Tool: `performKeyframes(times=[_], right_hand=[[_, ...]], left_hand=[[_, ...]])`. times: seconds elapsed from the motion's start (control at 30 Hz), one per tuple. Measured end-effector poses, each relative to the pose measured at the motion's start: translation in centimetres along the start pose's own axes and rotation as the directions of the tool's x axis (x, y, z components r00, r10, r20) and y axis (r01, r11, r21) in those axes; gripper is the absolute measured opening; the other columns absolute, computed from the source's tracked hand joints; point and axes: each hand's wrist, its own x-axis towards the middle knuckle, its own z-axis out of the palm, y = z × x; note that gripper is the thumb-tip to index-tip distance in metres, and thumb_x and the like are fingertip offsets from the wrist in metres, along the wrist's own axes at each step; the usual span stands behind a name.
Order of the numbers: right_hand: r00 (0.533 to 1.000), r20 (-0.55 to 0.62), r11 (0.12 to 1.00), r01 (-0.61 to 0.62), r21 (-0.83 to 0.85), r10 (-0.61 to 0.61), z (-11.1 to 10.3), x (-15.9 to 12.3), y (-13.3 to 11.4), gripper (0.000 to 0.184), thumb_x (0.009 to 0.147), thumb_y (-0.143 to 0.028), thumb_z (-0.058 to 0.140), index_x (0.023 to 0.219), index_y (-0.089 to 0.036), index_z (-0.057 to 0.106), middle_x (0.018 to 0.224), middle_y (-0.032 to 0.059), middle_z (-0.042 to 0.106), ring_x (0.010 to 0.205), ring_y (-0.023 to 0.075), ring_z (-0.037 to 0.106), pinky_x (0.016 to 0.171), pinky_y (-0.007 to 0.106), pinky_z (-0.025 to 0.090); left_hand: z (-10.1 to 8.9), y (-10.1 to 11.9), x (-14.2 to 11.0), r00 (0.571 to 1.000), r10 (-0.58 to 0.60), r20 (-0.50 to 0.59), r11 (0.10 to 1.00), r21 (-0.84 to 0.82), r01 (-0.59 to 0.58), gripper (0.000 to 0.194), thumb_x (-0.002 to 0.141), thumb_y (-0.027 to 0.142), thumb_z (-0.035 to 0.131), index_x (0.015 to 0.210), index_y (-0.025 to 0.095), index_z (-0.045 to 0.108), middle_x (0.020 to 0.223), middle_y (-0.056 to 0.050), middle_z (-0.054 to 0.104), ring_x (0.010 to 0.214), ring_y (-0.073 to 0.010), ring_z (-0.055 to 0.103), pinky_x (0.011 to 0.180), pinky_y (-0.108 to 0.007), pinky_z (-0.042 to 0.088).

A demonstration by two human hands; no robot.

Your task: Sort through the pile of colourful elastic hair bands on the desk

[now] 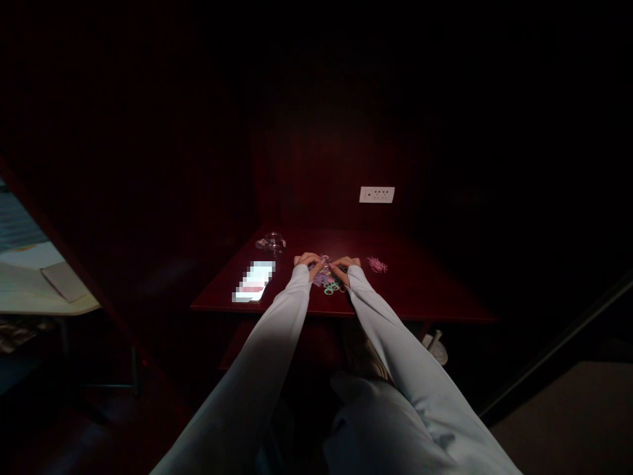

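On the dark red desk point(420, 290), my left hand point(307, 259) and my right hand point(347, 264) meet over a loose pile of small elastic hair bands point(321, 280), mostly purple. Green bands point(330, 288) lie at the pile's near edge. The fingers of both hands are bent inward and closed at the tips. Something small and pale shows between them, too small to make out. Just right of my right hand is a separate bunch of pink bands point(377, 264). My hands partly cover the pile.
A lit phone-like screen point(254, 282), blurred out, lies left of my left forearm. Behind it stands a clear plastic container point(271, 242). A white socket panel point(376, 194) is on the back wall. Dark partitions enclose the desk; another table point(30, 293) stands at far left.
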Motion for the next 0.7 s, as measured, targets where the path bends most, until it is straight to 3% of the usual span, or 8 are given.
performKeyframes(times=[0.33,0.53,0.7], right_hand=[[1.0,-0.014,1.0,-0.005,0.028,0.005,0.2,-0.2,0.1,0.037,0.098,-0.053,0.056,0.085,-0.027,0.079,0.099,0.0075,0.074,0.11,0.0274,0.056,0.095,0.04,0.044],[0.999,0.034,1.0,-0.003,-0.008,0.003,0.2,0.0,0.2,0.033,0.097,-0.05,0.059,0.083,-0.027,0.079,0.098,0.0054,0.075,0.107,0.0256,0.056,0.096,0.039,0.043],[1.0,0.029,0.999,0.01,-0.031,-0.009,0.4,0.2,0.6,0.035,0.097,-0.047,0.059,0.075,-0.026,0.075,0.097,0.0055,0.075,0.105,0.0252,0.056,0.098,0.041,0.041]], left_hand=[[-0.3,0.1,-0.1,1.0,-0.018,0.026,0.999,0.046,0.017,0.021,0.09,0.018,0.071,0.069,0.022,0.071,0.101,-0.003,0.076,0.109,-0.0218,0.063,0.103,-0.038,0.045],[0.7,-0.7,0.1,0.999,-0.023,-0.031,0.996,0.082,0.025,0.02,0.089,0.016,0.073,0.069,0.022,0.071,0.1,-0.003,0.076,0.108,-0.0213,0.065,0.103,-0.038,0.045],[0.5,-1.6,0.5,0.999,0.005,0.048,0.998,0.062,-0.008,0.016,0.088,0.022,0.075,0.073,0.024,0.074,0.102,-0.001,0.077,0.106,-0.0211,0.065,0.103,-0.039,0.045]])
